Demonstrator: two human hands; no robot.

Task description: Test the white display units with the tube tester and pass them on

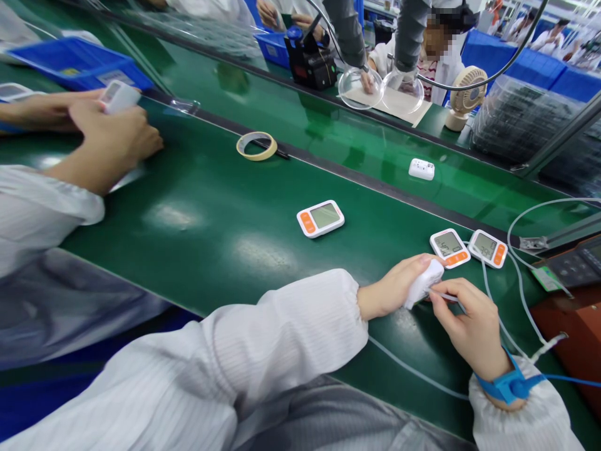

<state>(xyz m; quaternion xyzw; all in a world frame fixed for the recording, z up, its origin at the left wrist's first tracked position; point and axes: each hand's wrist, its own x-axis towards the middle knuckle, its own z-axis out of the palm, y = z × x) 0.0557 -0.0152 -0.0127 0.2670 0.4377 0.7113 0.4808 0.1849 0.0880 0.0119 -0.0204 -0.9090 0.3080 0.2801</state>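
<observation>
At the right of the bench my left hand is closed around a white handheld device, which I see edge-on; its screen does not show. My right hand, with a blue band at the wrist, pinches a thin pale tube whose end meets the side of that device. Whether the tube is seated in it, I cannot tell. Just beyond my hands lie two white meters with orange buttons, one meter and another meter, digits lit on their screens. A third meter with a blank screen lies farther left.
A roll of tape rests by the bench's dark rail. Beyond the rail sits a white device. At right, pale tubing runs near an orange-brown box. To the left, a co-worker's hands hold another device near a blue tray.
</observation>
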